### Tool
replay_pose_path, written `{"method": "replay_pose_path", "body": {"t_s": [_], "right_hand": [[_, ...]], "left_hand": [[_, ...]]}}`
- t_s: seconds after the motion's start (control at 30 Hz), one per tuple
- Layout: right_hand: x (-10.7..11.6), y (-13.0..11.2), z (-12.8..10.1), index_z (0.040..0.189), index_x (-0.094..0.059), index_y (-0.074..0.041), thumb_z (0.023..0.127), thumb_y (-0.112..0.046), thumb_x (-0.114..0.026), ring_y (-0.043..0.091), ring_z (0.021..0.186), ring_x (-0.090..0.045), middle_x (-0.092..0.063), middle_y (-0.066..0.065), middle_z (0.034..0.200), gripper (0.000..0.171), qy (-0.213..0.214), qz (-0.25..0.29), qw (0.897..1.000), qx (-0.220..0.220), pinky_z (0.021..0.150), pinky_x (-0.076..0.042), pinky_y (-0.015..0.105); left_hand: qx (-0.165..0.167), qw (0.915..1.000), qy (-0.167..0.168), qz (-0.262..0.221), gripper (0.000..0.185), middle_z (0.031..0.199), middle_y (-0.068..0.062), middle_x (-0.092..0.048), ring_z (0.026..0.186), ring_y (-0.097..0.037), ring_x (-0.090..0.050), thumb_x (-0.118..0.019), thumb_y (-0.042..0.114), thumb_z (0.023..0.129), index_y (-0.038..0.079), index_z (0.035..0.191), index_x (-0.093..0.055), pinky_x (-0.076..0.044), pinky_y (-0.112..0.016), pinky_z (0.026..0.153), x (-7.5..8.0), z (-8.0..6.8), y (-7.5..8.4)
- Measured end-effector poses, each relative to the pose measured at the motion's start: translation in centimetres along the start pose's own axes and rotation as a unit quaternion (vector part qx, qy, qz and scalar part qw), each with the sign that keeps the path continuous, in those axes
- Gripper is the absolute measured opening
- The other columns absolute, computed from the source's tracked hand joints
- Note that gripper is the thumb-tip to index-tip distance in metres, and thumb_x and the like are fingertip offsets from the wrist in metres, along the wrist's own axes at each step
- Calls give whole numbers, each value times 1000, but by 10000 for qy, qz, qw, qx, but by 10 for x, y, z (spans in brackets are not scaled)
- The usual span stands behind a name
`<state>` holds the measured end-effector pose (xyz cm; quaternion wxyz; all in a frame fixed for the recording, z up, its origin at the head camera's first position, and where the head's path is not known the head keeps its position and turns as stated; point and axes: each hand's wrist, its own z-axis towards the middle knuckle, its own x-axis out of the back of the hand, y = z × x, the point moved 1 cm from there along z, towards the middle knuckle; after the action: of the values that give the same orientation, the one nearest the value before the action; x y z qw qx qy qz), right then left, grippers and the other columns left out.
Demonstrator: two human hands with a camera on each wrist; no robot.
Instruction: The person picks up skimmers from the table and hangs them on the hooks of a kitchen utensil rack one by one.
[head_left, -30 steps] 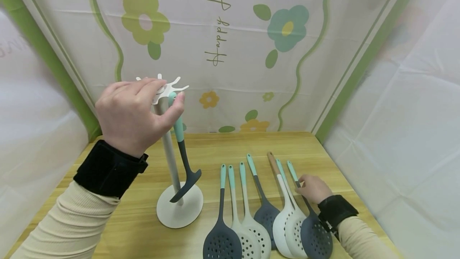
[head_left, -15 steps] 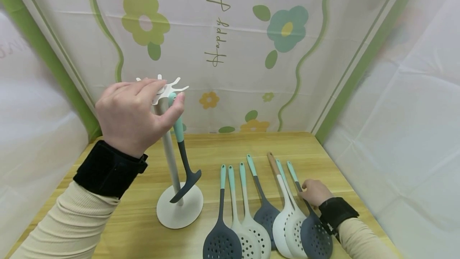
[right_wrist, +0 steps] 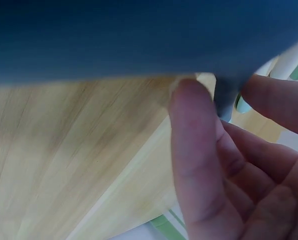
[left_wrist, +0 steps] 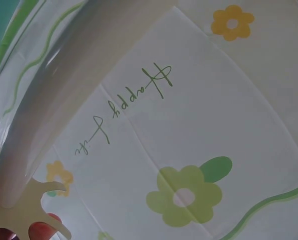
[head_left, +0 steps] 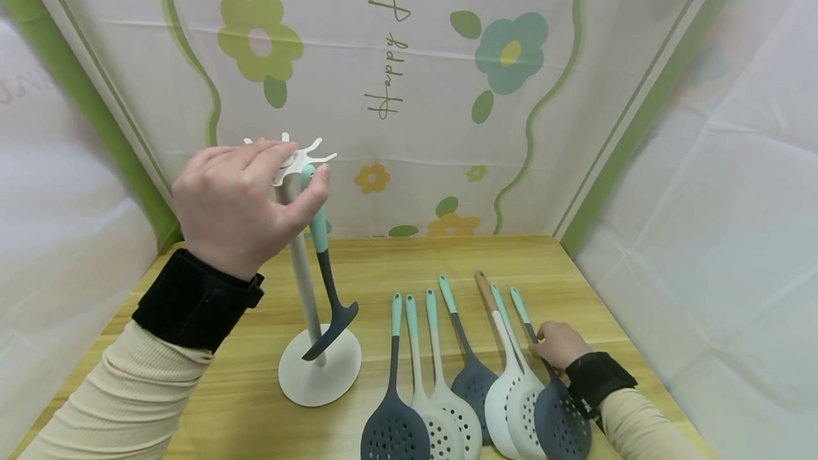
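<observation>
Dark skimmer (head_left: 564,421), pinched at its shaft by the right hand's (head_left: 559,345) thumb and fingers, ends the row of utensils (head_left: 476,378) on the table (head_left: 224,389); probably light, stiff and smooth, it suits a shaft hold. The left hand (head_left: 246,201) curls over the white stand's (head_left: 302,282) top, where a dark-headed tool (head_left: 327,282) hangs.

A pale cloth backdrop (head_left: 345,91) printed with flowers rises behind a light wood-grain tabletop (head_left: 230,403), its sideways green lettering (head_left: 386,84) reading "Happy" before running out of frame. A yellow-green bloom (head_left: 260,40) and a teal one (head_left: 510,53) flank the script, above a smaller orange flower (head_left: 373,178). Green bands (head_left: 96,119) mark the corners beside white side walls (head_left: 735,233), in soft light.
</observation>
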<state>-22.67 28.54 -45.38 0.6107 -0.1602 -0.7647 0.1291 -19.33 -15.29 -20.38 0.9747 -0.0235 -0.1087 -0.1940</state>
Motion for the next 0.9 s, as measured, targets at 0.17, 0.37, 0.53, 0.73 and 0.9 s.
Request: {"method": "replay_pose_path", "body": {"t_s": [0.17, 0.37, 0.53, 0.73, 0.9], "right_hand": [[0, -2, 0, 104, -62, 13, 89, -11, -66, 17, 50, -57, -60, 10, 71, 29, -37, -43, 10000, -33, 43, -50, 27], [0, -7, -1, 90, -63, 6, 89, -10, -63, 15, 50, -56, -57, 7, 67, 15, -59, -307, 9995, -44, 44, -47, 24], [0, -13, -2, 75, -57, -2, 89, -7, -61, 17, 54, -54, -54, 5, 64, 16, -28, -694, 9976, 65, 47, -45, 26], [-3, -13, 1, 73, -54, -3, 88, -5, -59, 18, 56, -53, -52, 6, 64, 16, 18, -1020, 9946, 194, 49, -44, 27], [-6, -12, 3, 72, -55, -3, 85, -2, -57, 18, 54, -52, -51, 5, 62, 14, 62, -1223, 9921, 281, 49, -43, 27]], "left_hand": [[-12, 10000, -68, 41, 63, 82, -18, -75, 72, -39, -69, -44, 53, 86, 0, 87, -78, -54, -53, 66, 1, 0, 0], [18, 9999, -115, 31, 64, 83, -17, -76, 74, -40, -70, -44, 55, 87, 1, 88, -78, -54, -53, 68, 1, -1, 0], [-10, 9997, -228, 106, 67, 83, -18, -75, 75, -40, -71, -44, 58, 89, 0, 90, -78, -55, -52, 69, 4, 1, 1], [-234, 9964, -715, 391, 78, 79, -17, -75, 74, -35, -72, -37, 68, 93, 0, 89, -76, -54, -47, 64, 8, 4, 1], [-60, 9964, -693, 491, 82, 85, -15, -77, 71, -35, -72, -36, 73, 91, 2, 90, -77, -51, -47, 62, 10, 5, 5]]}}
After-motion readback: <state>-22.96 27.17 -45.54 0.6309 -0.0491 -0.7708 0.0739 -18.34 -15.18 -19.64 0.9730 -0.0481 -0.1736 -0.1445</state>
